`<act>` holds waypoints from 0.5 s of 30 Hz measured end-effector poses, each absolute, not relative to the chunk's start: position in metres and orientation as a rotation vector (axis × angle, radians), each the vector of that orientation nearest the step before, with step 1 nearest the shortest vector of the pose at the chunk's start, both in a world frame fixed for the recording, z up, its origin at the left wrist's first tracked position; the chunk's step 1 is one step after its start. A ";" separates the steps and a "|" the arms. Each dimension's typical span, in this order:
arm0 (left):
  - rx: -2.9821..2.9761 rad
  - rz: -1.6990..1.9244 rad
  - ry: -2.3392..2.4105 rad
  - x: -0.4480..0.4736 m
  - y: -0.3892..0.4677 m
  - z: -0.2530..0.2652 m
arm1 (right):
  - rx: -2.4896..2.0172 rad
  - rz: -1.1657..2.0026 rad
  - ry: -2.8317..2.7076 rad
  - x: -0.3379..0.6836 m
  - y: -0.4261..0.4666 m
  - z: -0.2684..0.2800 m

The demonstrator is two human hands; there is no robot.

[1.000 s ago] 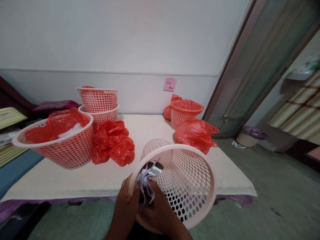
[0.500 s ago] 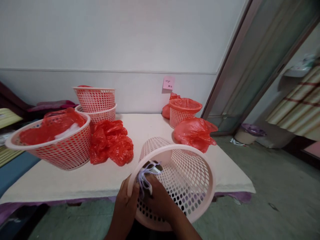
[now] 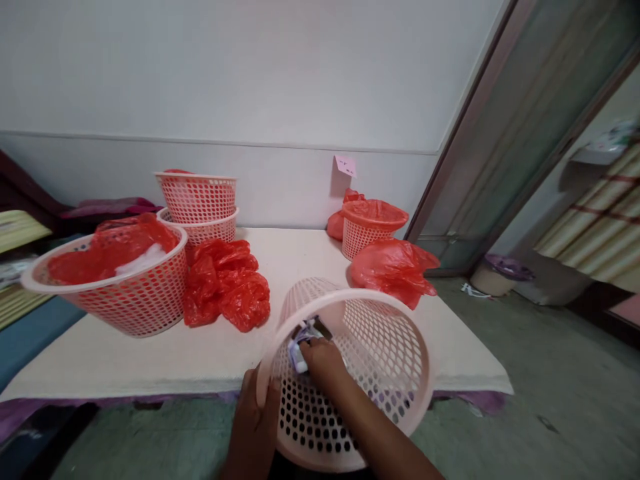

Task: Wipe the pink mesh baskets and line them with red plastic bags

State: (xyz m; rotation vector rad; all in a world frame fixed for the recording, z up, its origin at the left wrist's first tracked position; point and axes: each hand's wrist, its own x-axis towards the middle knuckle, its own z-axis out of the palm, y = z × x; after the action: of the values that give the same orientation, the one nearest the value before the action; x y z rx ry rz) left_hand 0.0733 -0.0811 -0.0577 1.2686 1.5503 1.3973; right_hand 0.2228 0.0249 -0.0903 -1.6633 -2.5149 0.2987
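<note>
A pale pink plastic basket lies tipped at the table's front edge, its round mouth facing me. My left hand grips the left side of its rim, thumb inside and fingers outside. Reaching into the basket, my right hand is closed on a small bundle of purple and white cord with a dark part beside it. What exactly the bundle is, I cannot make out; the fingers partly cover it.
On the white-covered table, a basket with red bags, stacked baskets and a crumpled red bag stand left. A lined basket and another red bag are right. A pink note hangs on the wall.
My right hand has moved deeper into the basket with the cord bundle, away from the rim. My left hand stays on the rim. The wall note's lower edge has lifted.
</note>
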 end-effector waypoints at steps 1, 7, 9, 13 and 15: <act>1.315 1.371 1.564 0.072 -0.083 -0.059 | -1.695 0.298 -2.503 0.227 0.027 -0.092; 1.404 1.397 1.613 0.068 -0.073 -0.052 | -1.513 0.465 -2.503 0.231 0.000 -0.069; 1.430 1.451 1.636 0.066 -0.065 -0.046 | -1.358 0.585 -2.469 0.227 -0.021 -0.052; 1.581 1.460 1.685 0.063 -0.050 -0.034 | -1.205 0.733 -2.395 0.224 -0.061 -0.034; 1.671 1.438 1.710 0.063 -0.044 -0.030 | -1.346 0.594 -2.488 0.229 -0.072 -0.035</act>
State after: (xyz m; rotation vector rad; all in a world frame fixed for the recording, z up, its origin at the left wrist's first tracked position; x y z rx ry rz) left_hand 0.0629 -0.0437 -0.0304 1.6706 1.7098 1.4385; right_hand 0.2292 -0.0719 -0.0350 -1.3463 -2.4878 0.5941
